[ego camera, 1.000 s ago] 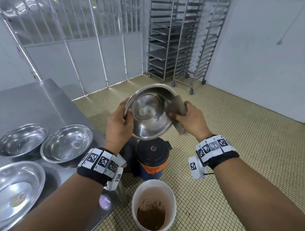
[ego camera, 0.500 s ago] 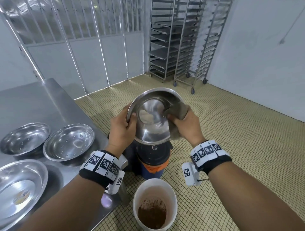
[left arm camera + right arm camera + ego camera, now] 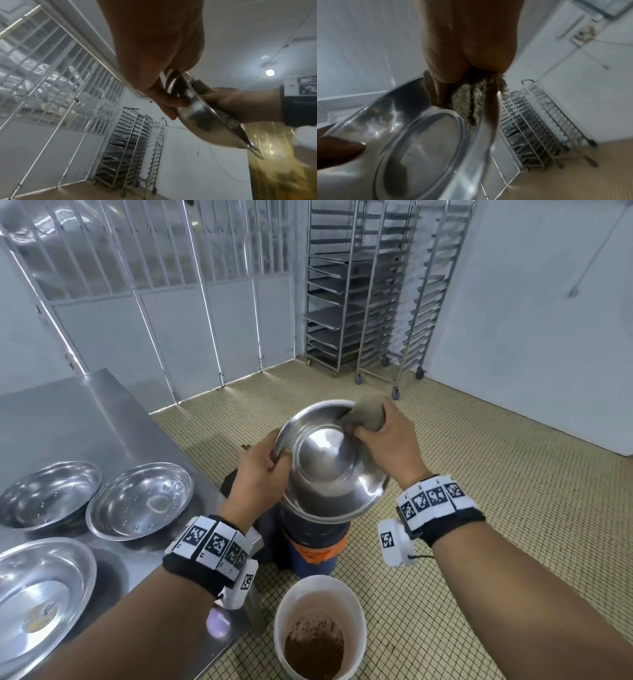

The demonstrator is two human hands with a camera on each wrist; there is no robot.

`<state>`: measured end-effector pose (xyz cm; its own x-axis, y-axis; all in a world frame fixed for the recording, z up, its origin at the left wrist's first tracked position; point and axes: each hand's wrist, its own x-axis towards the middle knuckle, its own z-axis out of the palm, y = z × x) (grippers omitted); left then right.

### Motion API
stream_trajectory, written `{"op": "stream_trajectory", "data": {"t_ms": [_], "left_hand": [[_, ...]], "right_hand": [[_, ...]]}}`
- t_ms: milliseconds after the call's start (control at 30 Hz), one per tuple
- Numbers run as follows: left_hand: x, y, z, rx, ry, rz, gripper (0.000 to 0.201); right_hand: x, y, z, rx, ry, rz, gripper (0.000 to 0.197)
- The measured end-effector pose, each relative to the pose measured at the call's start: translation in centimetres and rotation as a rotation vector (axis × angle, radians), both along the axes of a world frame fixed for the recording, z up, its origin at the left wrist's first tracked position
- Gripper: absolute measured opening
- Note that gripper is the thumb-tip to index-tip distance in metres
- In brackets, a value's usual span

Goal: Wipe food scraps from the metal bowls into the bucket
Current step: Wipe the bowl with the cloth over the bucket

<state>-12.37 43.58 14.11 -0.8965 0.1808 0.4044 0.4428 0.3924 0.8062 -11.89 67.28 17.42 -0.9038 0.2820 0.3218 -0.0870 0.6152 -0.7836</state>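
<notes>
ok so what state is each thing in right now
round metal bowl: held in the air, turned so its underside faces the camera
left hand: gripping the bowl's rim
right hand: holding grey-brown cloth at the rim
white plastic bucket: upright on the floor, brown scraps inside

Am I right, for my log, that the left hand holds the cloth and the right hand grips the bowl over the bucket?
Swapped. The head view shows the left hand gripping the bowl and the right hand holding the cloth, over the bucket.
</notes>
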Motion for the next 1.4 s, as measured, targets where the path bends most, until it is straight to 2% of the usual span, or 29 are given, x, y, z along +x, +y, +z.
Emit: {"op": "stream_trajectory", "data": {"t_ms": [100, 233, 333, 433, 567, 700, 767, 933, 1033, 1133, 1200, 1267, 1400], "left_hand": [[0.2, 0.5, 0.9, 0.105, -0.018, 0.004, 0.023], [0.3, 0.7, 1.1, 0.272, -0.019, 0.078, 0.02], [0.4, 0.7, 0.1, 0.281, -0.04, 0.087, 0.02], [0.3, 0.7, 0.0, 0.192, -0.083, 0.063, 0.02], [-0.4, 0.5, 1.9, 0.159, -0.145, -0.012, 0.032], [-0.8, 0.8, 2.9, 0.177, -0.148, -0.14, 0.025], [-0.6, 1.1, 2.7, 0.235, -0.164, -0.139, 0.02], [-0.4, 1.5, 2.1, 0.385, -0.157, -0.013, 0.018], [-0.4, 1.5, 2.1, 0.335, -0.147, -0.001, 0.019], [-0.5, 1.8, 1.7, 0.229, -0.124, -0.016, 0.02], [-0.7, 2.0, 1.8, 0.23, -0.108, -0.02, 0.02], [-0.9, 2.0, 2.2, 0.283, -0.081, 0.003, 0.02], [-1.2, 1.9, 2.7, 0.386, -0.056, 0.092, 0.018]], "right_hand": [[-0.1, 0.2, 1.0, 0.078, 0.038, -0.008, 0.04], [0.7, -0.9, -1.9, -0.193, 0.066, -0.1, 0.041], [0.8, -1.1, -3.1, -0.292, 0.021, -0.124, 0.029], [0.6, -0.3, -1.9, -0.221, 0.037, -0.095, 0.023], [0.6, 0.9, -0.3, -0.044, 0.068, -0.037, 0.025], [0.9, 0.2, 0.0, 0.184, 0.009, 0.043, 0.031], [0.7, 0.0, -0.5, 0.122, 0.027, 0.017, 0.028], [1.1, -0.7, -3.9, -0.188, 0.05, -0.113, 0.024], [1.0, -0.4, -4.1, -0.173, -0.01, -0.1, 0.021], [0.3, 0.2, -1.3, 0.02, -0.011, -0.048, 0.034], [-0.1, 0.5, 0.1, 0.06, 0.023, -0.017, 0.031], [-0.1, 0.2, -0.1, 0.003, 0.055, -0.05, 0.027], [0.4, -0.7, -3.3, -0.218, 0.051, -0.143, 0.027]]}}
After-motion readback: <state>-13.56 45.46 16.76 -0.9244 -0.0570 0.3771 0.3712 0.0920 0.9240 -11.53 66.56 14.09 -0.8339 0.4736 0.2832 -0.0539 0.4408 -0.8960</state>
